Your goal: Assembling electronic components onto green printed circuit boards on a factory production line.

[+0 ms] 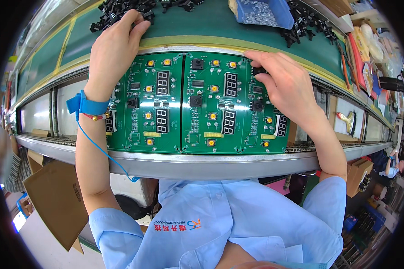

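Two green circuit boards (188, 103) | left hand (114, 49) reaching into black parts (116, 11) | right hand (283, 83) pinching black component (257, 70)

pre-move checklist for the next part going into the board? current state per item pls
1. Board seated between the conveyor rails: ok, it lies flat and square.
2. Right hand has a part: ok, its fingertips pinch a small black part at the board's upper right edge.
3. Part fully seated: cannot tell, fingers cover it.
4. Left hand at supply: ok, it rests on the pile of black parts.
5. Wrist strap worn: ok, cord attached.
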### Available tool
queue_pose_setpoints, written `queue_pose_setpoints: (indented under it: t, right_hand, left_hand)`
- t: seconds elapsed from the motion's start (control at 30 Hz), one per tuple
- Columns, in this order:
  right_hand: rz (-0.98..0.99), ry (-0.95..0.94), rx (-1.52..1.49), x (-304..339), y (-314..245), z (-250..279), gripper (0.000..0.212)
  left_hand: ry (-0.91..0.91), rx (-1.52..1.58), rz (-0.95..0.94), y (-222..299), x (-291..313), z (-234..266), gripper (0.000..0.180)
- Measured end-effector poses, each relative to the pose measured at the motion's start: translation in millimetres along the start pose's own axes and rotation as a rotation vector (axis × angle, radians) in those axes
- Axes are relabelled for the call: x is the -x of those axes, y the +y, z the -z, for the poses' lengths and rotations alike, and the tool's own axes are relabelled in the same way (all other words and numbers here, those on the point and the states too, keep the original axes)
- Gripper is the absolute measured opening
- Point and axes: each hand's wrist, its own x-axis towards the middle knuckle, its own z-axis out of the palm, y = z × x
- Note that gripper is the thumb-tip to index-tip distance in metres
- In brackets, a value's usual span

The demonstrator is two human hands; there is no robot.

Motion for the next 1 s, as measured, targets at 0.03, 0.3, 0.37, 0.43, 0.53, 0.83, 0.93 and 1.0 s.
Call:
queue_pose_setpoints:
  t: [0.03,0.3,0.37,0.43,0.53,0.83,0.93,1.0]
  right_hand:
    - [-0.004,0.003,0.006,0.8,2.0,2.2,0.047]
    - [-0.304,0.279,-0.022,2.9,71.3,26.9,0.025]
    - [-0.331,0.235,0.016,7.6,81.5,15.6,0.026]
    - [-0.319,0.235,0.079,5.6,89.3,6.8,0.031]
    - [-0.34,0.208,0.056,-2.2,86.8,9.6,0.024]
    - [-0.501,0.193,-0.494,31.5,140.4,41.4,0.019]
    - [-0.587,0.28,-0.766,27.4,113.0,49.9,0.022]
    - [-0.561,0.195,-0.774,30.7,109.4,53.8,0.022]
  left_hand:
    - [0.019,-0.001,0.017,0.3,0.4,-1.1,0.021]
    - [-0.052,0.198,0.116,-6.5,6.1,9.6,0.03]
    - [-0.063,0.278,0.136,-0.4,7.2,13.7,0.029]
    - [-0.079,0.353,0.161,8.2,7.5,17.8,0.028]
    - [-0.112,0.528,0.189,26.8,18.6,24.4,0.029]
    - [-0.291,0.437,-0.052,98.0,98.8,45.8,0.038]
    - [-0.272,0.302,-0.197,95.0,120.3,48.4,0.032]
    - [-0.233,0.297,-0.203,94.3,126.5,43.4,0.028]
